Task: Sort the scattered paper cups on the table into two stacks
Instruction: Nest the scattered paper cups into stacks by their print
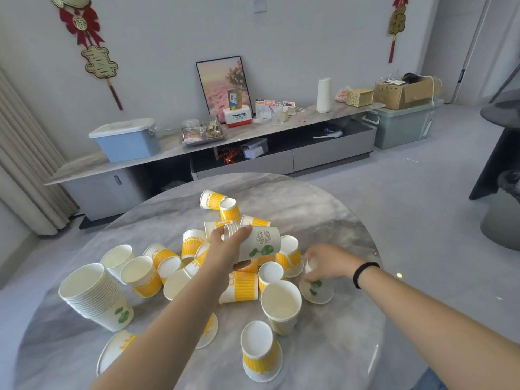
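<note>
Several yellow-striped paper cups (242, 287) lie scattered in a heap on the round marble table (337, 226), some upright, some tipped, some upside down. A tall stack of white cups with a green leaf print (97, 296) leans at the table's left. My left hand (228, 250) holds a white leaf-print cup (260, 244) sideways above the heap. My right hand (326, 263) grips another leaf-print cup (316, 289) that stands upside down on the table at the heap's right edge.
A yellow cup (261, 353) stands upside down near the table's front edge. A low TV cabinet (213, 142) with a blue box (126, 140), a framed picture and clutter runs along the far wall. A dark chair (501, 153) stands at the right.
</note>
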The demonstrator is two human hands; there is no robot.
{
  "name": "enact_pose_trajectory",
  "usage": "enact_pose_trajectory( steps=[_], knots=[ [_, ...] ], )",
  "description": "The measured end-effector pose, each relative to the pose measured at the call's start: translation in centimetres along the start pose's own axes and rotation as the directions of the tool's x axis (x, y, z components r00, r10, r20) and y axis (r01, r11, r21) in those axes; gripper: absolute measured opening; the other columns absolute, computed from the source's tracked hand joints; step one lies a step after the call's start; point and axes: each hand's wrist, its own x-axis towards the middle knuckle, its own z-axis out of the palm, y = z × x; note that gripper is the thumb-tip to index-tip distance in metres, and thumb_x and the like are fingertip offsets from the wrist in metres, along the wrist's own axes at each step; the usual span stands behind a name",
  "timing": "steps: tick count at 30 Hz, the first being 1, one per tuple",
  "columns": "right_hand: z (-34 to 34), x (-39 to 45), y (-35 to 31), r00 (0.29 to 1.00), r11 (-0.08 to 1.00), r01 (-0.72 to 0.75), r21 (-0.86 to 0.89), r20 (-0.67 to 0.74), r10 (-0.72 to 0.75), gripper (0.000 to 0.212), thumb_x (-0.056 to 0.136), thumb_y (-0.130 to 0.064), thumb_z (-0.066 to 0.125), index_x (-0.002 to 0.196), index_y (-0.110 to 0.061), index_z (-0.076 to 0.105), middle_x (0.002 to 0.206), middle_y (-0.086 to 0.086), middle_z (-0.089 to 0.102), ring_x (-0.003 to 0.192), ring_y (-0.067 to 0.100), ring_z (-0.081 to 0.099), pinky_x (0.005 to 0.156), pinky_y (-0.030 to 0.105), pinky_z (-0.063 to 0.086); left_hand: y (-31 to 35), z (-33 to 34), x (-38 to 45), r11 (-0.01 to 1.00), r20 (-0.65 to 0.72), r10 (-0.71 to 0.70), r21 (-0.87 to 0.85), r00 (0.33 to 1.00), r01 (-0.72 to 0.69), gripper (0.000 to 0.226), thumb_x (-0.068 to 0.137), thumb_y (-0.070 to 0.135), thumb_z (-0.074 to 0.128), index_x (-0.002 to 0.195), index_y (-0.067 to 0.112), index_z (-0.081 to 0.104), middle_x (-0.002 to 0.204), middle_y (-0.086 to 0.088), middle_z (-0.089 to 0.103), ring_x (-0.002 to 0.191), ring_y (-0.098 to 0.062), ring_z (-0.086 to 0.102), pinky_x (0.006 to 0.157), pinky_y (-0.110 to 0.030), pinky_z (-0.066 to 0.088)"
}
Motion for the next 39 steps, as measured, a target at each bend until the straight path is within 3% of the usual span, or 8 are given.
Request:
enact_pose_trajectory(
  steps=[8, 11, 17, 21, 24, 27, 31, 39],
  knots=[
    [-4.3, -1.9, -2.5, 0.923, 0.866, 0.161, 0.474, -0.384, 0.039, 0.028, 0.082, -0.041, 0.058, 0.107, -0.027, 0.059, 0.087, -0.012, 0.052, 0.087, 0.013, 0.052, 0.069, 0.026, 0.042, 0.0, -1.9, -0.8, 0.996, -0.048, -0.013, -0.085, 0.999, 0.009, 0.058, 0.080, 0.035, 0.068, 0.128, 0.017, 0.042, 0.118, -0.016, 0.058, 0.096, -0.029, 0.063, 0.076, -0.040, 0.058],
    [-4.1, -2.5, -4.7, 0.943, 0.669, 0.226, 0.708, -0.330, 0.030, 0.025, 0.086, -0.040, 0.056, 0.105, -0.026, 0.061, 0.102, -0.002, 0.058, 0.086, 0.014, 0.055, 0.064, 0.028, 0.049, 0.3, -2.3, -1.4, 0.990, 0.004, -0.034, -0.138, 0.999, 0.035, 0.049, 0.083, 0.035, 0.065, 0.123, 0.016, 0.045, 0.113, -0.015, 0.059, 0.098, -0.030, 0.063, 0.072, -0.038, 0.056],
    [-2.3, -2.0, -9.1, 0.984, 0.565, 0.179, 0.805, -0.134, -0.121, 0.029, 0.089, -0.042, 0.053, 0.109, -0.023, 0.061, 0.116, 0.004, 0.059, 0.096, 0.019, 0.060, 0.066, 0.032, 0.057, 1.1, -4.0, -2.7, 0.973, 0.124, -0.083, -0.203, 0.989, 0.107, 0.032, 0.084, 0.044, 0.061, 0.102, 0.018, 0.056, 0.109, -0.012, 0.058, 0.099, -0.028, 0.059, 0.086, -0.042, 0.053],
    [-1.1, -1.8, -12.5, 0.964, 0.452, 0.116, 0.884, 0.008, -0.265, 0.025, 0.092, -0.039, 0.050, 0.107, -0.022, 0.060, 0.113, 0.010, 0.063, 0.094, 0.023, 0.064, 0.070, 0.035, 0.057, 1.3, -6.6, -3.4, 0.988, 0.160, -0.057, -0.130, 0.985, 0.078, 0.039, 0.081, 0.040, 0.064, 0.114, 0.020, 0.057, 0.116, -0.012, 0.060, 0.105, -0.026, 0.060, 0.087, -0.044, 0.054],
    [-0.3, -1.3, -14.7, 0.951, 0.499, 0.128, 0.857, 0.038, -0.308, 0.033, 0.093, -0.042, 0.046, 0.116, -0.022, 0.058, 0.113, 0.009, 0.064, 0.093, 0.022, 0.064, 0.081, 0.038, 0.056, 1.7, -9.4, -3.8, 0.998, 0.035, 0.016, -0.059, 0.999, -0.014, 0.039, 0.081, 0.033, 0.067, 0.117, 0.023, 0.055, 0.117, -0.010, 0.059, 0.095, -0.022, 0.061, 0.077, -0.036, 0.055],
    [0.4, -0.7, -16.9, 0.964, 0.603, 0.171, 0.779, -0.005, -0.267, 0.029, 0.093, -0.044, 0.044, 0.114, -0.027, 0.056, 0.114, 0.006, 0.061, 0.092, 0.017, 0.061, 0.082, 0.034, 0.054, 2.1, -13.0, -3.5, 0.983, -0.150, 0.156, 0.122, 0.976, -0.138, 0.073, 0.074, 0.042, 0.071, 0.138, 0.033, 0.037, 0.130, -0.008, 0.051, 0.101, -0.023, 0.060, 0.079, -0.034, 0.054],
    [1.7, -0.1, -19.7, 0.968, 0.670, 0.210, 0.712, -0.056, -0.244, 0.029, 0.093, -0.039, 0.047, 0.117, -0.024, 0.054, 0.115, 0.002, 0.059, 0.097, 0.016, 0.060, 0.073, 0.027, 0.051, 3.6, -16.9, -3.6, 0.891, -0.369, 0.375, 0.395, 0.850, -0.221, 0.081, 0.072, 0.040, 0.074, 0.140, 0.042, 0.032, 0.138, -0.008, 0.029, 0.118, -0.023, 0.046, 0.108, -0.036, 0.036],
    [3.8, 1.4, -24.0, 0.969, 0.727, 0.210, 0.654, -0.042, -0.242, 0.028, 0.093, -0.030, 0.049, 0.118, -0.020, 0.055, 0.102, -0.003, 0.059, 0.084, 0.011, 0.060, 0.066, 0.023, 0.050, 4.4, -23.4, -2.3, 0.755, -0.500, 0.552, 0.640, 0.668, -0.145, 0.081, 0.068, 0.043, 0.075, 0.140, 0.036, 0.037, 0.134, -0.001, 0.040, 0.122, -0.020, 0.047, 0.094, -0.033, 0.041]
  ],
)
